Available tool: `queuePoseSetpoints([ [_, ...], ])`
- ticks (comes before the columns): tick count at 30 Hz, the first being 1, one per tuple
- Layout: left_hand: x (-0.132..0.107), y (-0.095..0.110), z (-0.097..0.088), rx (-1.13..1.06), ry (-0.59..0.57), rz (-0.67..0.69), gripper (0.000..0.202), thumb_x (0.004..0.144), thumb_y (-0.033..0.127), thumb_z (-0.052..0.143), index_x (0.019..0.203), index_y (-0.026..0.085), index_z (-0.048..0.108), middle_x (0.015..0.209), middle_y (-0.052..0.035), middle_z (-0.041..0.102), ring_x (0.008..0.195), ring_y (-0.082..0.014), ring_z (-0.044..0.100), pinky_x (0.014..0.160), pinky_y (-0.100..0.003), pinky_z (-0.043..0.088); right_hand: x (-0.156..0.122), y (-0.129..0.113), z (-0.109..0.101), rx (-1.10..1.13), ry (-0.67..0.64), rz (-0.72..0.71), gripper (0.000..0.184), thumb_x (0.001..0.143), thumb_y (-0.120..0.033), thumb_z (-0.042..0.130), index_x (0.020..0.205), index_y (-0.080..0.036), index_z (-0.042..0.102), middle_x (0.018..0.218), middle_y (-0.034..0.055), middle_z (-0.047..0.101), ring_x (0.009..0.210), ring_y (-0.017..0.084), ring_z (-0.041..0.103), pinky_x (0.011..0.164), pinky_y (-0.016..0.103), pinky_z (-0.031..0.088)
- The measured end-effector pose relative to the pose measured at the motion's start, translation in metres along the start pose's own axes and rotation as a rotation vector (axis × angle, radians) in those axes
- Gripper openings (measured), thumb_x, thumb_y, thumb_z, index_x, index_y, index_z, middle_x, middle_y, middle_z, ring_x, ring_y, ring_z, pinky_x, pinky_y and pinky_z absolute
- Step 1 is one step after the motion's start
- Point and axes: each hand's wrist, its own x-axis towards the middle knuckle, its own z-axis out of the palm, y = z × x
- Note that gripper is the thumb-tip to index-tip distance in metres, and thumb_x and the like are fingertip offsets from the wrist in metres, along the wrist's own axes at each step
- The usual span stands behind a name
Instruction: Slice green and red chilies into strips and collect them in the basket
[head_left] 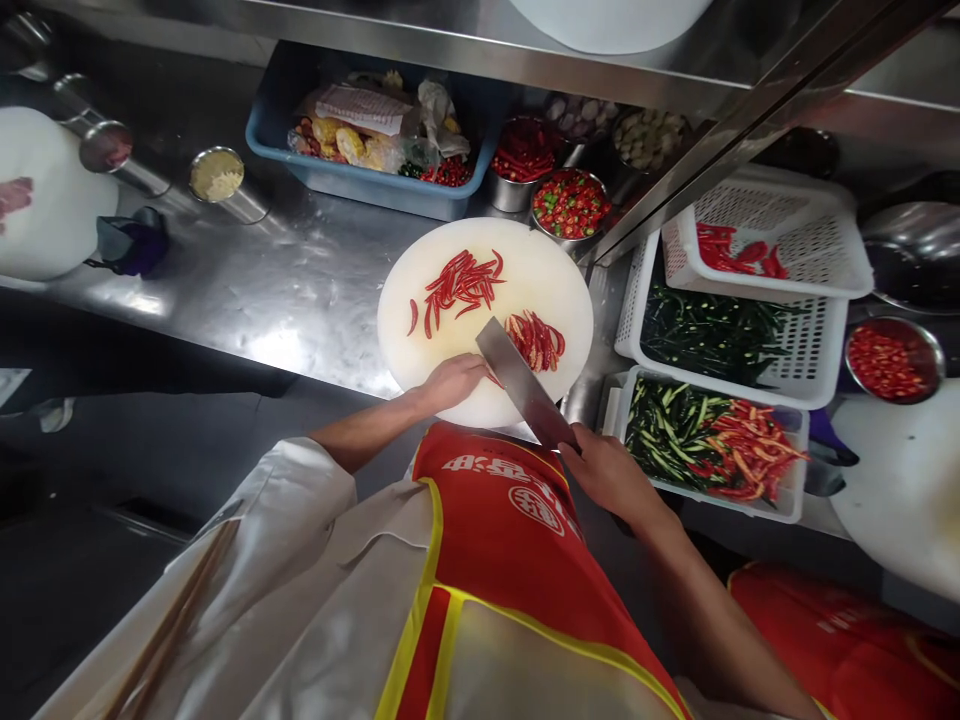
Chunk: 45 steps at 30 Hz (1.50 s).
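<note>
On the round white cutting board (405,365), my left hand (452,384) has its fingers closed on a red chili (493,379), much of which they cover. In my right hand (606,468) is the handle of a cleaver (517,380). The wide blade slants across the board, its far end beside the left fingertips and touching or very near the chili. A loose heap of red chilies (461,285) lies on the far left part of the board. Split red chilies (535,341), with pale insides showing, lie in a row to the right of the blade.
Behind the board stand a blue tub (360,180) of bagged food and a metal pot of chopped chilies (571,203). White baskets (821,350) and a tray of cut peppers (716,440) are at right. A metal shelf edge (525,60) runs overhead. A metal cup (244,200) stands left.
</note>
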Motion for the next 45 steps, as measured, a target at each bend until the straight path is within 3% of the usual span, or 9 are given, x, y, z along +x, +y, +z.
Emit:
queuePoseSetpoints([
  [7,-0.003,-0.003,0.006,0.019,0.056,0.021,0.028,0.098,0.016,0.037,0.098,0.015,0.065,0.107,-0.0077,0.066,0.100,-0.0189,0.061,0.091,-0.033,0.052,0.002,0.011,-0.020,-0.054,-0.102,-0.078,0.024,0.097,-0.033,0.039,0.096,-0.018,0.057,0.083,0.0087,0.069,0.081,0.022,0.064,0.064,0.029,0.028],
  [17,-0.005,-0.004,0.012,0.022,0.071,0.012,0.031,0.099,0.021,0.036,0.100,0.015,0.067,0.110,-0.0084,0.068,0.101,-0.0184,0.062,0.092,-0.035,0.053,0.004,0.021,-0.023,-0.093,-0.164,-0.104,0.026,0.098,-0.034,0.035,0.094,-0.018,0.055,0.086,0.0099,0.069,0.084,0.023,0.065,0.066,0.029,0.031],
  [26,-0.008,-0.003,0.016,-0.025,0.112,0.036,0.030,0.099,0.021,0.037,0.101,0.015,0.067,0.109,-0.0079,0.068,0.101,-0.0167,0.063,0.093,-0.034,0.053,0.046,-0.004,0.006,-0.016,-0.053,-0.075,0.025,0.098,-0.032,0.036,0.099,-0.015,0.054,0.087,0.0117,0.071,0.081,0.022,0.066,0.066,0.029,0.031],
  [29,-0.010,-0.017,0.004,-0.050,0.167,-0.034,0.029,0.098,0.020,0.038,0.102,0.016,0.066,0.106,-0.0081,0.068,0.101,-0.0168,0.062,0.092,-0.032,0.053,0.038,0.005,0.011,0.038,0.003,-0.049,0.026,0.098,-0.034,0.036,0.093,-0.016,0.055,0.085,0.0114,0.071,0.079,0.022,0.066,0.066,0.028,0.032],
  [33,-0.013,-0.068,-0.035,0.068,0.261,-0.291,0.032,0.090,0.010,0.040,0.109,0.015,0.066,0.119,-0.0101,0.064,0.112,-0.0217,0.056,0.100,-0.041,0.048,0.012,0.015,0.010,0.054,-0.014,-0.050,0.028,0.097,-0.036,0.037,0.088,-0.018,0.056,0.077,0.0083,0.069,0.074,0.021,0.065,0.064,0.027,0.032],
  [36,-0.020,-0.106,-0.066,0.156,0.103,-0.333,0.034,0.085,0.008,0.046,0.109,0.016,0.068,0.124,-0.0094,0.062,0.112,-0.0250,0.055,0.099,-0.042,0.047,0.001,0.014,0.010,0.081,-0.066,-0.131,0.027,0.097,-0.036,0.037,0.088,-0.019,0.056,0.077,0.0060,0.069,0.076,0.020,0.065,0.064,0.027,0.031],
  [38,-0.027,-0.115,-0.077,0.165,0.013,-0.328,0.032,0.086,0.009,0.046,0.109,0.016,0.068,0.118,-0.0093,0.065,0.107,-0.0248,0.057,0.095,-0.040,0.049,0.001,0.013,0.010,0.095,-0.078,-0.138,0.026,0.096,-0.035,0.038,0.087,-0.020,0.056,0.078,0.0061,0.069,0.076,0.020,0.065,0.064,0.027,0.030],
  [41,-0.037,-0.099,-0.073,0.108,-0.026,-0.293,0.032,0.090,0.013,0.044,0.115,0.015,0.064,0.111,-0.0086,0.067,0.102,-0.0225,0.060,0.091,-0.037,0.051,0.006,0.014,0.012,0.103,-0.068,-0.068,0.026,0.096,-0.035,0.039,0.086,-0.019,0.056,0.075,0.0068,0.069,0.072,0.020,0.064,0.063,0.027,0.029],
  [45,-0.037,-0.048,-0.041,-0.042,-0.072,-0.055,0.028,0.096,0.019,0.041,0.109,0.017,0.066,0.109,-0.0071,0.066,0.104,-0.0187,0.059,0.095,-0.032,0.049,0.013,0.011,0.013,0.045,-0.013,0.017,0.026,0.096,-0.034,0.038,0.089,-0.018,0.057,0.077,0.0100,0.070,0.072,0.022,0.064,0.062,0.028,0.029],
])
